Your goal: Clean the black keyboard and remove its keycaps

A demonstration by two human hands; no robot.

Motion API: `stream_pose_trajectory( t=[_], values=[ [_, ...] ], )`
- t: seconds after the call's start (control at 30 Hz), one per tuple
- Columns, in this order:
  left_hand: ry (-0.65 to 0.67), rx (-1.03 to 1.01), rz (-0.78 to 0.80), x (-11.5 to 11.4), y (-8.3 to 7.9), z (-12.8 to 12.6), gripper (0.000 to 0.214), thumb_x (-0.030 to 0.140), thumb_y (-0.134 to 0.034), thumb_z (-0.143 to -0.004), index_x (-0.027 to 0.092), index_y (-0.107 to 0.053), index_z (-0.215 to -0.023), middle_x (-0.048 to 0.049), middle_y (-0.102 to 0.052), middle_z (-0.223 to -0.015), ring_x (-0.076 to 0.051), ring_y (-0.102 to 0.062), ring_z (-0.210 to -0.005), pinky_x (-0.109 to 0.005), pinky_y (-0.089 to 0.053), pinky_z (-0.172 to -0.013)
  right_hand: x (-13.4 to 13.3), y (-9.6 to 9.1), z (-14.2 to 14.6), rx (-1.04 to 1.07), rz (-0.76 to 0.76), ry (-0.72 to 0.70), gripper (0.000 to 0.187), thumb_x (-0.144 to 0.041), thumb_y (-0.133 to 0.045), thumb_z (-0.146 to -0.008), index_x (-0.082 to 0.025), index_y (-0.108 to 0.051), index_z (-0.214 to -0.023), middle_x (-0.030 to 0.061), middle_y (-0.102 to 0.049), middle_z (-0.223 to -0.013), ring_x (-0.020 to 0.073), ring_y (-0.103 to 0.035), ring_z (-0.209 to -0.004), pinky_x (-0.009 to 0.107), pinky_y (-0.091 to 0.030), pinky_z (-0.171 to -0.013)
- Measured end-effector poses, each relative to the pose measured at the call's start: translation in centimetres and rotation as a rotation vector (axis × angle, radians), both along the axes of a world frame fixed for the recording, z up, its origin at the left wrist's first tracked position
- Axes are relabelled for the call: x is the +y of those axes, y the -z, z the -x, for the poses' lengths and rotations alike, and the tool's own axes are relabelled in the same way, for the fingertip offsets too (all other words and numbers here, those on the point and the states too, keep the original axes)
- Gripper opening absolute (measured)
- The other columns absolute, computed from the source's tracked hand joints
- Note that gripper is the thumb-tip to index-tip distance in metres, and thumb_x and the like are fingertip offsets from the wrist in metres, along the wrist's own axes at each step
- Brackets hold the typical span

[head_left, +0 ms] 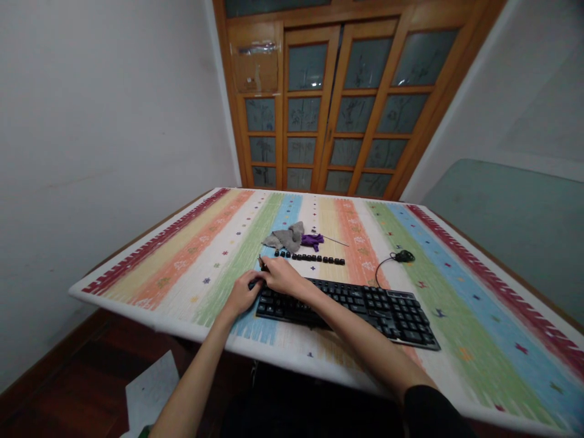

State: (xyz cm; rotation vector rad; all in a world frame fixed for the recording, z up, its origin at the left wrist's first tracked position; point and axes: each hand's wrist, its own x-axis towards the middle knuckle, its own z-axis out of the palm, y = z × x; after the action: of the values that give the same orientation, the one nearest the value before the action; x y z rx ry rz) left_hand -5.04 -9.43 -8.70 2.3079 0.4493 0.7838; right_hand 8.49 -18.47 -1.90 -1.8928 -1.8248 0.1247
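A black keyboard [365,307] lies at an angle near the table's front edge. My left hand [243,295] is at its upper left corner, fingers curled onto that edge. Right beside it, my right hand [281,277] reaches across the keyboard's left end with its fingers pinched together. A small brownish thing [261,262] pokes up at those fingertips, too small to name. Behind the hands runs a row of loose black keycaps [319,258]. The keys under my right hand and forearm are hidden.
Beyond the keycaps lie a crumpled grey cloth [287,237], a bunched purple cloth-like thing [312,241] and a thin rod [336,241]. The keyboard's coiled cable [404,256] rests to the right. A striped tablecloth [177,261] covers the table.
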Motion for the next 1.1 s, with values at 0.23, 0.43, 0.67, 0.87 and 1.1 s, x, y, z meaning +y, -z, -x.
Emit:
stream_pose_trajectory(
  t=[0.23,0.43,0.67,0.87,1.1],
  values=[
    [0.017,0.003,-0.01,0.0,0.0,0.0,0.018,0.021,-0.051,-0.086,0.018,-0.068,-0.091,-0.0059,-0.069,-0.094,-0.02,-0.064,-0.093,-0.036,-0.049,-0.089,1.0,-0.1,-1.5,0.074,0.057,0.092,0.007,-0.018,-0.063,-0.083,-0.014,-0.063,-0.089,0.0101,-0.07,-0.086,0.0221,-0.063,-0.082,0.027,-0.042,-0.069],
    [0.004,0.015,-0.009,0.0,0.0,0.0,0.018,0.02,-0.052,-0.085,0.019,-0.068,-0.092,-0.0059,-0.07,-0.094,-0.02,-0.064,-0.093,-0.036,-0.05,-0.089,1.6,0.2,-2.2,0.227,0.081,0.108,0.002,-0.015,-0.062,-0.084,-0.014,-0.063,-0.084,0.0086,-0.07,-0.08,0.0216,-0.065,-0.08,0.028,-0.045,-0.071],
    [-0.001,0.0,0.001,-0.1,0.0,0.0,0.019,0.022,-0.051,-0.086,0.019,-0.068,-0.094,-0.0057,-0.07,-0.095,-0.02,-0.064,-0.094,-0.036,-0.049,-0.09,1.7,0.3,-2.8,0.307,0.076,0.079,0.007,-0.014,-0.061,-0.086,-0.016,-0.061,-0.079,0.0022,-0.069,-0.07,0.0168,-0.065,-0.072,0.025,-0.046,-0.067],
    [0.011,-0.028,0.001,-0.2,-0.5,0.0,0.016,0.029,-0.057,-0.085,0.02,-0.067,-0.094,-0.0052,-0.07,-0.097,-0.02,-0.064,-0.095,-0.035,-0.049,-0.091,1.0,-0.6,-2.6,0.287,0.052,0.073,0.006,-0.014,-0.062,-0.084,-0.016,-0.061,-0.078,0.0045,-0.069,-0.074,0.0186,-0.064,-0.075,0.027,-0.045,-0.067],
    [0.044,-0.038,-0.002,0.2,-1.7,0.0,0.017,0.035,-0.065,-0.082,0.019,-0.067,-0.085,-0.0041,-0.07,-0.087,-0.019,-0.065,-0.086,-0.034,-0.05,-0.084,-0.1,-1.6,-2.4,0.241,0.005,0.054,0.003,-0.015,-0.062,-0.084,-0.014,-0.063,-0.081,0.0047,-0.067,-0.074,0.0182,-0.062,-0.073,0.027,-0.043,-0.069]
  ],
)
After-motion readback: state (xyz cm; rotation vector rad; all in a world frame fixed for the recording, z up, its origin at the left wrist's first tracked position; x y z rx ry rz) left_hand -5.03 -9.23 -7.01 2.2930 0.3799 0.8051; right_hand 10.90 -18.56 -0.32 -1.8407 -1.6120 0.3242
